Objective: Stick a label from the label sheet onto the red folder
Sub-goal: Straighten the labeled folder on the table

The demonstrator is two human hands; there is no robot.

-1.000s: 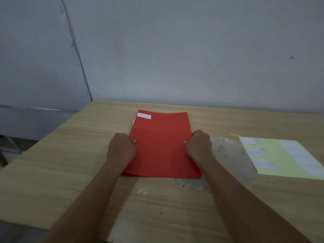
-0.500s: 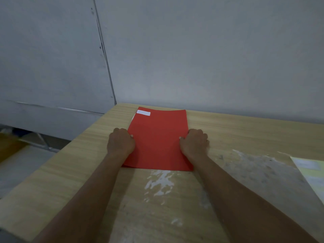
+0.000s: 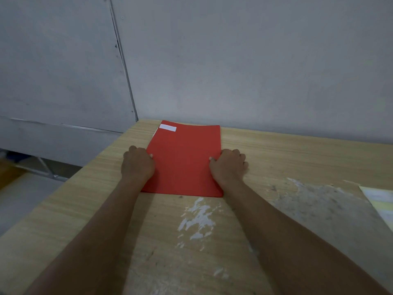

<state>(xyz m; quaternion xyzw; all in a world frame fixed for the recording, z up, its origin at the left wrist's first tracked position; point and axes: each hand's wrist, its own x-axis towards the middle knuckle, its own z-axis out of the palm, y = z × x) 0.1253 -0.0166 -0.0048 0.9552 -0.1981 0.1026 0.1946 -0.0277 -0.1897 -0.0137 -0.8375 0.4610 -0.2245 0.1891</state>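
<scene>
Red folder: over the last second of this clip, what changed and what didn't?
The red folder slid away from the person toward the wall, pushed by the left hand and right hand on its side edges. The view swung left, so the label sheet now shows only at the right edge. Unchanged: both hands' grip, and the white label on the folder's far left corner.

views: one, head-worn | I look forward and down, wide-angle, close over table (image 3: pixel 297 158) | wall fills upper frame | forearms enter from bottom edge | no second view
</scene>
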